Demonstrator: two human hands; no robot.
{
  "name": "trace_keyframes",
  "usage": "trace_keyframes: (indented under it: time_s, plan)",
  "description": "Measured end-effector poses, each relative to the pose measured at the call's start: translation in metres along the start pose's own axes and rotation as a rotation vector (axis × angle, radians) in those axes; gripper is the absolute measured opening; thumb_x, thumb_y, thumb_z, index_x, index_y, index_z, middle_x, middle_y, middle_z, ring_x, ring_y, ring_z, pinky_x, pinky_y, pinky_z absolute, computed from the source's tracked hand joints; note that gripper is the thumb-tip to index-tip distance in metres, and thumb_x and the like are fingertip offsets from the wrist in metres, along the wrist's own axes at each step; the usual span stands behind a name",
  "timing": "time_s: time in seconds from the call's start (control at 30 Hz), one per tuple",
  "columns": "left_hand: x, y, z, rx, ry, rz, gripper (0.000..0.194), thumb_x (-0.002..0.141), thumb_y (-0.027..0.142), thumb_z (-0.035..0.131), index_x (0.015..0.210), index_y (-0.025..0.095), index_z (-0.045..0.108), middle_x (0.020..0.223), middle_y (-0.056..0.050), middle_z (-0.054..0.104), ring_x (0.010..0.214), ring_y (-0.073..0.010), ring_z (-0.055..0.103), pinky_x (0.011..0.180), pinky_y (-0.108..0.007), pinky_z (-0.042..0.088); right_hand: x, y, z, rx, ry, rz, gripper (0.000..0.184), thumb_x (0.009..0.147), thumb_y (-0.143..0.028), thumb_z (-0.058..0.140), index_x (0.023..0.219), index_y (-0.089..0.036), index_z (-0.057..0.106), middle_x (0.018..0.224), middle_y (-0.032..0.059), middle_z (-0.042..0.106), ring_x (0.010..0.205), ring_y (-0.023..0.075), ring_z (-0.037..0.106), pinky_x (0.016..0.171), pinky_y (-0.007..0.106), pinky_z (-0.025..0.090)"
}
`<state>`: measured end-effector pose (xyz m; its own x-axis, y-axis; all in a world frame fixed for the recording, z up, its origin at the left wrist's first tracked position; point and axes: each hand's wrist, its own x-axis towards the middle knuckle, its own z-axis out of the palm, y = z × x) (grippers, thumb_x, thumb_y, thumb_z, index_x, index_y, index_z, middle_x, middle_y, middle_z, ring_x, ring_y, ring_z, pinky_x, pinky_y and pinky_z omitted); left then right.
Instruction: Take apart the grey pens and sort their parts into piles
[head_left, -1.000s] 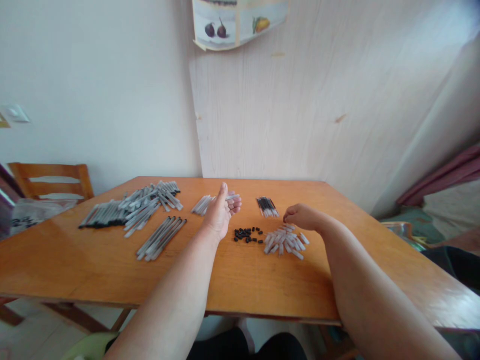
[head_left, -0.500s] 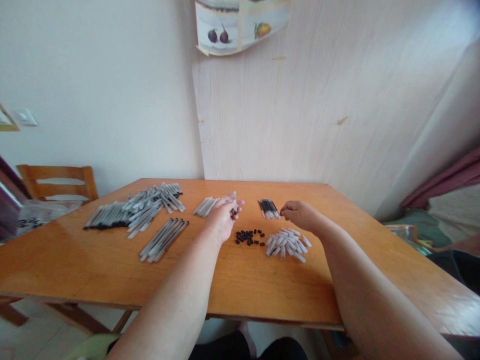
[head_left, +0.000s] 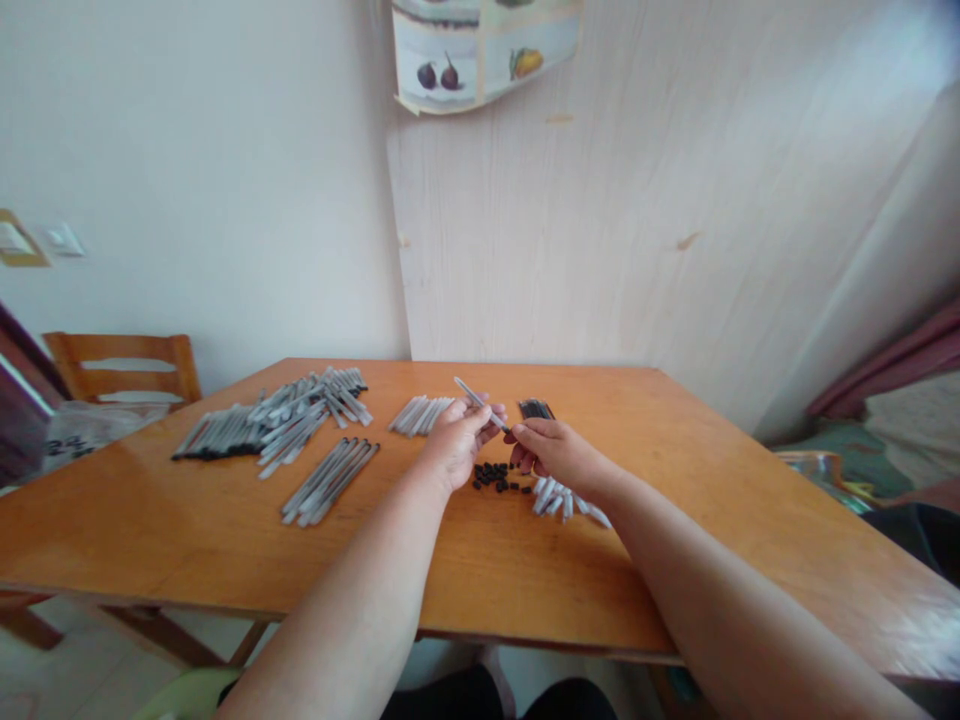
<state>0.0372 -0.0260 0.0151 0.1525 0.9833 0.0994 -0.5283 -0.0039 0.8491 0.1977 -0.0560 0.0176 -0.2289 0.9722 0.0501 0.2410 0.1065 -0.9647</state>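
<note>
My left hand (head_left: 459,438) holds a clear pen barrel (head_left: 471,392) between thumb and fingers, slanting down to the right. Its lower end looks dark. There the fingertips of my right hand (head_left: 546,448) are pinched together, meeting the barrel; whether they grip a separate small part I cannot tell. Beneath the hands lie several small black plugs (head_left: 492,476). Clear pen caps (head_left: 559,500) are heaped under my right wrist, partly hidden by it. Just behind the right hand is a bundle of dark pen refills (head_left: 535,409). Loose clear barrels (head_left: 418,416) lie behind my left hand.
On the left of the wooden table (head_left: 187,530) is a large pile of capped pens (head_left: 300,410). Nearer me lies a row of uncapped-looking pens (head_left: 330,482) with dark ends. A wooden chair (head_left: 124,381) stands beyond the left edge, and a wall rises behind the table.
My right hand has moved left from beside the caps and refills to meet my left hand. The left fingers have closed on the barrel, which now tilts toward the right hand.
</note>
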Motion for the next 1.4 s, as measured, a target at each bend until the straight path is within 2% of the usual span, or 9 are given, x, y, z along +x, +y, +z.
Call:
trace_keyframes:
  time_s: [0.2, 0.4, 0.57, 0.77, 0.87, 1.03, 1.17, 1.27, 1.4]
  plan:
    - [-0.004, 0.0, 0.003, 0.002, -0.047, -0.01, 0.021, 0.082, 0.011, 0.064, 0.1, 0.017, 0.056, 0.094, -0.007, 0.071, 0.086, -0.015, 0.069, 0.084, -0.031, 0.051, 0.0, 0.002, 0.001, 0.06, 0.003, 0.006, 0.026, 0.09, -0.04, 0.052, 0.082, -0.016, 0.06, 0.064, 0.0013, 0.063, 0.05, 0.0087, 0.054, 0.045, 0.019, 0.037]
    - [-0.005, 0.001, 0.004, -0.001, -0.069, -0.002, 0.018, 0.081, 0.011, 0.066, 0.094, 0.017, 0.054, 0.092, -0.006, 0.071, 0.087, -0.0149, 0.068, 0.086, -0.033, 0.051, 0.003, 0.001, 0.001, -0.031, 0.069, -0.054, 0.021, 0.088, -0.035, 0.052, 0.078, -0.017, 0.057, 0.061, -0.0001, 0.06, 0.049, 0.0081, 0.051, 0.045, 0.019, 0.036]
    - [-0.003, -0.002, 0.003, 0.023, -0.039, -0.001, 0.02, 0.079, 0.016, 0.071, 0.09, 0.017, 0.055, 0.088, -0.006, 0.071, 0.083, -0.0143, 0.068, 0.083, -0.031, 0.052, 0.004, 0.005, -0.001, -0.259, 0.141, -0.152, 0.021, 0.087, -0.035, 0.051, 0.074, -0.018, 0.056, 0.063, 0.0003, 0.062, 0.053, 0.01, 0.053, 0.051, 0.021, 0.039]
    - [-0.001, -0.004, 0.002, 0.057, -0.018, 0.019, 0.019, 0.079, 0.021, 0.072, 0.087, 0.016, 0.056, 0.085, -0.007, 0.072, 0.08, -0.0141, 0.068, 0.08, -0.029, 0.051, 0.003, 0.004, -0.001, -0.549, 0.298, -0.309, 0.018, 0.083, -0.035, 0.057, 0.077, -0.019, 0.058, 0.063, -0.0016, 0.058, 0.058, 0.0109, 0.049, 0.053, 0.022, 0.033]
    - [0.0, -0.004, 0.001, 0.044, -0.01, 0.018, 0.019, 0.078, 0.021, 0.073, 0.086, 0.016, 0.056, 0.084, -0.007, 0.072, 0.08, -0.0141, 0.068, 0.08, -0.029, 0.052, 0.003, 0.004, -0.001, -0.49, 0.269, -0.27, 0.024, 0.085, -0.041, 0.056, 0.078, -0.018, 0.059, 0.065, -0.0004, 0.059, 0.058, 0.0112, 0.051, 0.053, 0.022, 0.035]
    - [0.001, -0.006, 0.0, 0.058, 0.007, 0.014, 0.021, 0.077, 0.022, 0.074, 0.086, 0.016, 0.057, 0.085, -0.007, 0.071, 0.079, -0.0146, 0.068, 0.079, -0.03, 0.052, 0.005, 0.008, -0.002, -0.321, 0.124, -0.173, 0.033, 0.092, -0.042, 0.043, 0.076, -0.018, 0.059, 0.066, 0.0018, 0.063, 0.055, 0.011, 0.055, 0.053, 0.022, 0.039]
    - [0.002, -0.008, 0.0, 0.07, 0.024, 0.006, 0.022, 0.077, 0.023, 0.075, 0.086, 0.016, 0.056, 0.083, -0.007, 0.071, 0.078, -0.0149, 0.068, 0.078, -0.031, 0.052, 0.007, 0.01, -0.003, -0.451, 0.209, -0.24, 0.022, 0.085, -0.038, 0.055, 0.077, -0.018, 0.059, 0.066, 0.0001, 0.061, 0.059, 0.011, 0.052, 0.054, 0.022, 0.036]
    - [0.002, -0.008, 0.0, 0.068, 0.021, 0.008, 0.023, 0.077, 0.023, 0.075, 0.085, 0.016, 0.056, 0.083, -0.007, 0.071, 0.078, -0.0153, 0.068, 0.079, -0.031, 0.052, 0.008, 0.011, -0.004, -0.483, 0.269, -0.252, 0.024, 0.082, -0.042, 0.06, 0.08, -0.018, 0.059, 0.066, -0.0007, 0.059, 0.059, 0.0112, 0.05, 0.053, 0.022, 0.034]
    - [0.002, -0.008, 0.0, 0.063, 0.029, 0.017, 0.022, 0.077, 0.022, 0.074, 0.087, 0.016, 0.055, 0.083, -0.007, 0.071, 0.079, -0.0148, 0.068, 0.079, -0.031, 0.052, 0.008, 0.014, -0.004, -0.402, 0.171, -0.191, 0.038, 0.091, -0.048, 0.044, 0.075, -0.018, 0.06, 0.065, 0.0015, 0.061, 0.057, 0.0114, 0.052, 0.053, 0.023, 0.036]
